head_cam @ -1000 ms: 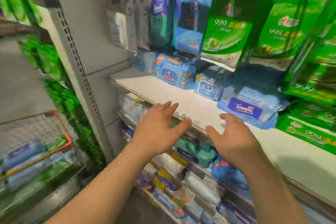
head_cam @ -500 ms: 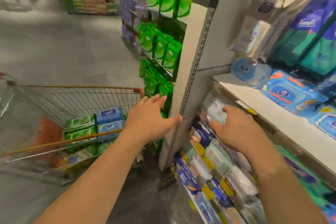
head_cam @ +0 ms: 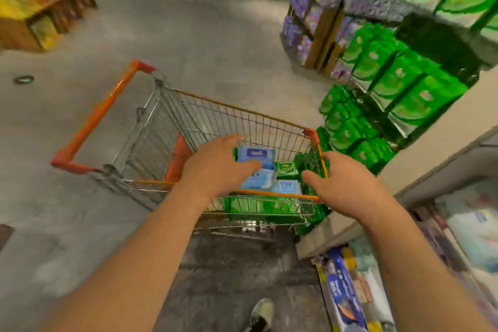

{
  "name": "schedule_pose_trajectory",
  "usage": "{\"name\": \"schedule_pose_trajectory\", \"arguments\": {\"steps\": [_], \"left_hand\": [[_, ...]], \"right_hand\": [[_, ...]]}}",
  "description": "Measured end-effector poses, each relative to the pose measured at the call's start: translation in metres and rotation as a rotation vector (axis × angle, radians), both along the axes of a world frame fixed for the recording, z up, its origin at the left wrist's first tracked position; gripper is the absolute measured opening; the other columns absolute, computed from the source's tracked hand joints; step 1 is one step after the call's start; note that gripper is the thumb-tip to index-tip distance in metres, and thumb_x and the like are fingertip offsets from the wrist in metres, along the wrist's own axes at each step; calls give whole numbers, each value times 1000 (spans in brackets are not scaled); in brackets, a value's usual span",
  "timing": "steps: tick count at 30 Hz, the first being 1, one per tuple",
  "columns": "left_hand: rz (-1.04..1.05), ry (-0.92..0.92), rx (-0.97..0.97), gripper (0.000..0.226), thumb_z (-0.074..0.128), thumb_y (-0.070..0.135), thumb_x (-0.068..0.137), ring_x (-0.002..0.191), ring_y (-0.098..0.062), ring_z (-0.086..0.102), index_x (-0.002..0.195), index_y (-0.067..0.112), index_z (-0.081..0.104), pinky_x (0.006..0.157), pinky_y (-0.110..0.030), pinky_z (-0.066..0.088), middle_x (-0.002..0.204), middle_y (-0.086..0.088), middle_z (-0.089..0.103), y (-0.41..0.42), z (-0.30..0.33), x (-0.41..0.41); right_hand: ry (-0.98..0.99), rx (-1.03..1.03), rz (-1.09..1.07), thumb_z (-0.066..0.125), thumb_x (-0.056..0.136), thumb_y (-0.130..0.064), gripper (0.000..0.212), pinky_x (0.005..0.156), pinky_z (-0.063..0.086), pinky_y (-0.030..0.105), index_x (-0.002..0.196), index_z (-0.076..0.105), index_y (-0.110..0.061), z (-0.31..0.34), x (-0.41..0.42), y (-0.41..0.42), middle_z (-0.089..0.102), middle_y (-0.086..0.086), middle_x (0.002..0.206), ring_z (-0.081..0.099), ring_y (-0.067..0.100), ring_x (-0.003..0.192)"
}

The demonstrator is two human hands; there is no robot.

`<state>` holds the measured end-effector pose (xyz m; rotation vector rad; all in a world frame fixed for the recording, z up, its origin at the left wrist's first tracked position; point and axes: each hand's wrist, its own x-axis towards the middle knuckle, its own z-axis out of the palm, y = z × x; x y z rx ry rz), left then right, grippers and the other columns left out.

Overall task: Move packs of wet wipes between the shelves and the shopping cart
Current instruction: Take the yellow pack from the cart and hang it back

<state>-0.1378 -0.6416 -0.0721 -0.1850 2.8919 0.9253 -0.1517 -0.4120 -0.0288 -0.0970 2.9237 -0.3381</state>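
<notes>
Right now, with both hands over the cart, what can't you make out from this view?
- Blue packs in the cart: left hand covers their near edges; contact unclear.
- Green packs low in the cart: count hidden by wire mesh and blur.
- Right hand: palm side faces away.
- Shelf goods lower right: labels blurred, cut off by the edge.

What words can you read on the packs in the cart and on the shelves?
No text here reads clearly.
Top blue pack in the shopping cart: dark label with white writing, too blurred.
Other blue packs: round logo, unreadable.
Green packs on the shelves: blurred.
Blue strip on the bottom shelf: white script, unreadable.
</notes>
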Motion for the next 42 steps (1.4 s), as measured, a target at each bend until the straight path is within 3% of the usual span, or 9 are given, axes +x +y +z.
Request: {"name": "schedule_pose_trajectory", "arguments": {"steps": [2,5,12,24,27,30,34,38,42], "left_hand": [[64,-38,25,84,61,63,91,153,-21,29,161,28,30,121,-35,27,168,3,28,-23,-9,-6],[141,-95,33,86,61,65,90,156,-23,21,162,33,28,124,-42,28,169,3,26,-51,-22,-22],[251,-201,-12,96,52,78,73,144,-23,44,158,39,33,114,-44,41,165,2,36,-92,-50,-83],[337,-392,92,78,59,64,92,144,-21,43,158,30,35,108,-33,37,162,3,40,-111,-106,-197],[411,-466,199,75,61,62,92,140,-21,47,157,30,39,100,-31,37,159,2,45,-114,-133,-206],[562,-556,411,65,64,57,92,128,-20,53,149,26,51,97,-32,40,152,3,51,-112,-171,-216],[880,-796,767,59,58,54,97,110,-26,62,144,18,53,88,-43,52,138,-4,59,-104,-230,-230],[1097,-940,866,52,55,48,102,127,-35,57,139,13,51,76,-41,50,146,-14,52,-97,-290,-232],[1288,-1012,903,52,52,38,106,137,-32,47,149,11,40,108,-43,46,158,-17,37,-91,-346,-225]], "right_hand": [[-43,-17,52,56,95,-58,69,100,46,40,147,44,-14,-8,-19,-22,50,11,149,54,32,125],[-75,-84,124,58,97,-50,52,86,48,38,135,52,-14,-22,-50,-52,57,10,136,56,26,100],[-182,-133,266,57,100,-44,49,91,44,36,132,55,-7,-62,-141,-103,56,13,136,55,30,118],[-403,-150,381,55,99,-50,55,84,43,32,138,49,-12,-148,-280,-142,55,10,137,57,28,117],[-482,-142,408,53,100,-52,64,97,45,37,148,42,-11,-171,-296,-149,49,11,149,59,29,122],[-508,-158,443,52,101,-50,68,111,36,35,156,35,-14,-196,-304,-154,39,7,160,43,27,142],[-573,-168,486,50,104,-43,56,106,41,36,152,42,-16,-249,-311,-164,52,8,150,52,26,133],[-717,-138,569,48,105,-38,50,106,43,36,151,44,-17,-315,-308,-175,51,8,150,53,27,131],[-838,-109,703,45,107,-29,50,112,36,35,153,38,-11,-378,-296,-187,42,10,157,43,28,141]]}}
